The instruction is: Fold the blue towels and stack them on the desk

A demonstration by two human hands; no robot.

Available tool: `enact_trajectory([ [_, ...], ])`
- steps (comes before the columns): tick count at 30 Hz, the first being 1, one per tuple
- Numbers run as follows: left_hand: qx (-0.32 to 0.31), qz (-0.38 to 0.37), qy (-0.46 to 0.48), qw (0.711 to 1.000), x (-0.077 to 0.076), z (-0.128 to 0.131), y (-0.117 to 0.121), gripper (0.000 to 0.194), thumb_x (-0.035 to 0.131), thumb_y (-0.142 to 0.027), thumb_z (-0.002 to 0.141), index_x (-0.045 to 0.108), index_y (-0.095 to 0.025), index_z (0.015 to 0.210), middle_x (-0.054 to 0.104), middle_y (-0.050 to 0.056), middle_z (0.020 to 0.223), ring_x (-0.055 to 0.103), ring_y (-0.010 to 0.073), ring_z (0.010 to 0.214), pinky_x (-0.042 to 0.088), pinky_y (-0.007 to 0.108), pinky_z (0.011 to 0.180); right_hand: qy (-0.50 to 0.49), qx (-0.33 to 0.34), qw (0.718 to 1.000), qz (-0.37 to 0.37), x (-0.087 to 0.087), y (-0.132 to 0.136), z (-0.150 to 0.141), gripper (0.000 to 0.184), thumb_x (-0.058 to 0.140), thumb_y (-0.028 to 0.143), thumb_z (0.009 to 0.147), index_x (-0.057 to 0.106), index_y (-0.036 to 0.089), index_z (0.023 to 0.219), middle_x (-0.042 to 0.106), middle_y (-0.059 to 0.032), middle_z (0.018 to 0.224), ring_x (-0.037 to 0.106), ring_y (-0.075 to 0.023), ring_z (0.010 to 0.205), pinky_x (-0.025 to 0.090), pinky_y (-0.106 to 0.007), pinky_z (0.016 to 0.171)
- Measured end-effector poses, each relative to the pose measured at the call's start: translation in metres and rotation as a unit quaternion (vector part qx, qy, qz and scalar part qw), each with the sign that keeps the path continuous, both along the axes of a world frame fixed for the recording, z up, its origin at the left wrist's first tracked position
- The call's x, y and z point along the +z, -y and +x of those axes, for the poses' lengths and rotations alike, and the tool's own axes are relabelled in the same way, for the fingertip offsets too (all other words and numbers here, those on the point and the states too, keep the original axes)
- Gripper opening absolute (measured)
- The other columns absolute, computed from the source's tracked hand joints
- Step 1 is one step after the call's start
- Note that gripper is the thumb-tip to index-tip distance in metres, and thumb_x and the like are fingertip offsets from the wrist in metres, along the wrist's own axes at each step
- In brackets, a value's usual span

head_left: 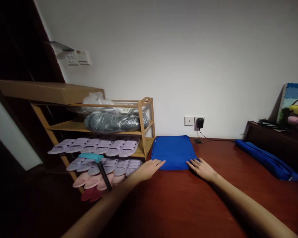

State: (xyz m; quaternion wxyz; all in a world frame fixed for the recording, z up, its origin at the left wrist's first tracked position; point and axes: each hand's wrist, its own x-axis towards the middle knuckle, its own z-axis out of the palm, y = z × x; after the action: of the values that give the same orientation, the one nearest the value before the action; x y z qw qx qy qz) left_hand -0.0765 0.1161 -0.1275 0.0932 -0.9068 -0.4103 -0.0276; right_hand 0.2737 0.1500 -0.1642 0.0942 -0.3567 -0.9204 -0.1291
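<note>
A flat blue folded fabric piece (173, 150) lies on the reddish-brown tabletop (169, 201), close to the wall. My left hand (151, 168) rests at its near left corner, fingers stretched over the edge. At the near right corner is my right hand (200, 168), with its fingers spread and their tips on the fabric. Both hands look open, pressing lightly or just touching; which of these I cannot tell. What the fabric piece is, a bag or a cloth, does not show clearly.
Left of the table stands a wooden rack (143, 129) with lilac slippers (115, 147), a plastic-wrapped grey bundle (114, 120) and a cardboard box (52, 92). A turquoise-topped handle (91, 156) stands before it. A black plug adapter (200, 123) trails a cable. Another blue fabric roll (268, 161) lies right.
</note>
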Motion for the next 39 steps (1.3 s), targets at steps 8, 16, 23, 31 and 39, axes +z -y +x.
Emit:
enact_trajectory([
  [8,0.120,0.037,0.018,0.992,-0.002,0.022,-0.007,0.047,0.034,0.001,0.080,0.057,-0.018,0.117,0.065,0.009,0.102,0.059,0.0216,0.098,0.041,0.035,0.090,-0.097,-0.109,0.988,-0.046,0.015,0.001,-0.011,0.038,0.030,0.011,0.088,0.059,0.019,0.112,0.066,-0.0081,0.108,0.060,-0.0177,0.097,0.039,-0.027,0.082],
  [16,0.087,0.043,0.029,0.995,-0.002,0.008,0.000,0.031,0.043,-0.012,0.082,0.060,-0.019,0.107,0.064,0.008,0.103,0.058,0.0221,0.099,0.040,0.034,0.089,-0.056,-0.038,0.997,-0.047,0.016,0.007,0.002,0.033,0.038,0.013,0.086,0.061,0.018,0.109,0.065,-0.0093,0.108,0.057,-0.0190,0.101,0.034,-0.031,0.090],
  [23,0.053,0.052,0.100,0.992,-0.016,-0.022,-0.005,0.031,0.042,-0.012,0.087,0.060,-0.021,0.110,0.063,0.007,0.112,0.056,0.0210,0.107,0.039,0.035,0.092,-0.051,-0.047,0.997,-0.014,0.009,0.007,-0.001,0.038,0.037,0.024,0.092,0.049,0.016,0.128,0.060,-0.0129,0.114,0.052,-0.0236,0.103,0.035,-0.037,0.089],
  [31,0.109,0.063,0.174,0.977,-0.014,-0.016,-0.021,0.026,0.036,-0.021,0.093,0.060,-0.020,0.104,0.066,0.006,0.089,0.062,0.0208,0.085,0.043,0.031,0.078,-0.066,-0.107,0.992,0.018,0.011,-0.011,-0.017,0.037,0.024,0.030,0.097,0.059,0.017,0.090,0.062,-0.0085,0.086,0.055,-0.0191,0.080,0.037,-0.030,0.071],
  [39,0.051,0.124,0.074,0.988,-0.012,-0.014,-0.015,0.013,0.046,-0.020,0.089,0.058,-0.019,0.095,0.060,0.006,0.091,0.054,0.0213,0.088,0.039,0.033,0.081,0.010,0.003,0.999,0.050,0.009,-0.010,-0.006,0.029,0.041,0.020,0.090,0.057,0.014,0.113,0.062,-0.0122,0.102,0.052,-0.0228,0.094,0.034,-0.036,0.083],
])
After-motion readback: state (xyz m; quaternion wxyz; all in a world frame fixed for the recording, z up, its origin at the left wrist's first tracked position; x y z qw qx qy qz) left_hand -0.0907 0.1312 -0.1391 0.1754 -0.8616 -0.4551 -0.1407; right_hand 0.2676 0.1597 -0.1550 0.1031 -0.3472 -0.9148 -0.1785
